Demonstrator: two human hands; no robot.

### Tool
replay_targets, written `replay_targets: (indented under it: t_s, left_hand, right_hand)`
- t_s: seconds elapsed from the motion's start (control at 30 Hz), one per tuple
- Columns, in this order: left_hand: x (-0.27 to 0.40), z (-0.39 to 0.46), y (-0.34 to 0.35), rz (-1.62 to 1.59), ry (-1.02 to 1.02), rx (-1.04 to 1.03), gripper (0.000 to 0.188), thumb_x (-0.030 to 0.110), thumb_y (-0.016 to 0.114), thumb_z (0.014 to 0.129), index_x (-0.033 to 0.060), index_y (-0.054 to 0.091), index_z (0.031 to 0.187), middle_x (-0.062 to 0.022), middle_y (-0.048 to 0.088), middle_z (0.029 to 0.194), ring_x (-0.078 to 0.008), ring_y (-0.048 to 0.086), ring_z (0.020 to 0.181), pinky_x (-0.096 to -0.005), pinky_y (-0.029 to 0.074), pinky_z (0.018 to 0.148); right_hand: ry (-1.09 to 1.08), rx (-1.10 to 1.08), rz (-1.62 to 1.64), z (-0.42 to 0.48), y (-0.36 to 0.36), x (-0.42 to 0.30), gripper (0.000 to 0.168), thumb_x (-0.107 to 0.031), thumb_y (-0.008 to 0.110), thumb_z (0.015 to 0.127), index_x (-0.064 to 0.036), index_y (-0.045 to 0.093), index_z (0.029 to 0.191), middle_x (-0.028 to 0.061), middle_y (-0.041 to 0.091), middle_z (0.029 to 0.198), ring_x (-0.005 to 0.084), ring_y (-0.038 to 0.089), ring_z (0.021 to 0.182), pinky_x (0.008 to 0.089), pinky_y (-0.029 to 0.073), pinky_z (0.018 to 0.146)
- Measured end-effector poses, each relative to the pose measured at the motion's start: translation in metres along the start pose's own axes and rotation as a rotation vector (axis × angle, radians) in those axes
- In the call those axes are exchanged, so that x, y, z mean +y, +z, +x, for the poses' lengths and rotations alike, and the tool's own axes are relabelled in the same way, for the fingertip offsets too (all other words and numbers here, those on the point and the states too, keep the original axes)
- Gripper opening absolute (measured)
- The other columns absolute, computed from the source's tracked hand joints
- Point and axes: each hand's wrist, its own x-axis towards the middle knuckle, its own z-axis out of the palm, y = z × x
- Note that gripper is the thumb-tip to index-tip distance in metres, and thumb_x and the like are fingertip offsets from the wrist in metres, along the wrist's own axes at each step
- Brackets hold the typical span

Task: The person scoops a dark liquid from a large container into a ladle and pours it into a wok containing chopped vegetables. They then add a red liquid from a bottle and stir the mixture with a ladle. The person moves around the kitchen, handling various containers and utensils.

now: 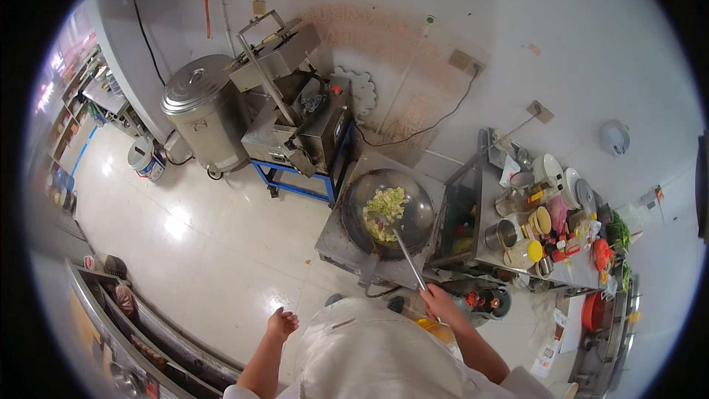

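My right hand [439, 303] grips the long metal handle of a wok ladle [409, 257]. The ladle's bowl end rests among chopped pale-green and yellow food [386, 205] in a large dark wok [419, 227]. Some small reddish-brown bits lie beside the ladle's bowl. The wok sits on a metal stove [338, 237], its stubby handle pointing towards me. My left hand [283, 324] hangs over the floor to the left of my white apron [365, 349], fingers loosely curled, holding nothing.
Right of the stove, a metal table [573, 274] bears bottles, bowls and a steel pot [500, 234]. A gas cylinder [493, 302] stands below it. Beyond the stove are a steel machine [310, 133] on a blue frame and a lidded steel barrel [210, 122]. A metal counter [160, 352] runs behind left.
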Motion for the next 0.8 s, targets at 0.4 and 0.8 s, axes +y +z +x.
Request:
replay_targets:
  t_s: [0.4,0.8]
  left_hand:
    - [-0.03,0.049,0.327,0.666,-0.029,-0.539,0.023,0.027,0.07,0.097,0.0041,0.065,0.096,-0.0058,0.065,0.083,-0.019,0.059,0.069,-0.0347,0.049,0.063]
    - [-0.026,-0.098,0.374,0.404,-0.225,-0.444,0.023,0.014,0.069,0.095,0.0077,0.055,0.078,-0.0022,0.054,0.068,-0.0136,0.05,0.055,-0.0293,0.042,0.051]
  right_hand:
    - [0.079,0.122,-0.398,0.126,-0.011,-0.033,0.029,-0.026,0.05,0.106,0.001,0.05,0.115,0.0158,0.062,0.076,0.0285,0.062,0.051,0.0424,0.05,0.049]
    - [0.088,-0.169,0.24,0.005,-0.095,-0.001,0.02,-0.024,0.054,0.106,-0.005,0.057,0.103,0.0017,0.052,0.066,0.0141,0.047,0.045,0.0337,0.037,0.041]
